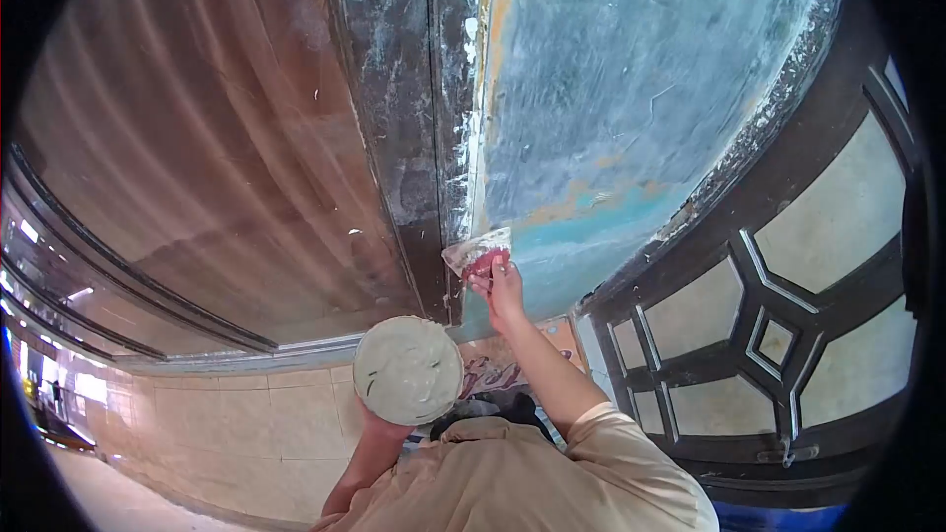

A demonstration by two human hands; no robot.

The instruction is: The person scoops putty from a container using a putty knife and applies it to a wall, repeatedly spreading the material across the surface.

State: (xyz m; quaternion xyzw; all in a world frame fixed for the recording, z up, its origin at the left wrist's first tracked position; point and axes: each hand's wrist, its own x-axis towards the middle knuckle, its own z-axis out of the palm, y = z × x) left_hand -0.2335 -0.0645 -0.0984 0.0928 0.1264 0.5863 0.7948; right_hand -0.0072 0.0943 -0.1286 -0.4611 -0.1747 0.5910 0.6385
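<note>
Beige shirt filling near edge | left hand supporting putty tub near left, apparently levelling filler within reach, fingers' closure unclear | right hand gripping putty knife, blade facing streaked seam, seemingly for broad contact

To the right, a dark door with pale panels around a small diamond, a latch near the bottom, and something blue below. To the left, a brown curtain-like surface with long folds, and dark curved rails near bright reflections. Lower down, beige tiles and a patterned colored surface, partly hidden.
</note>
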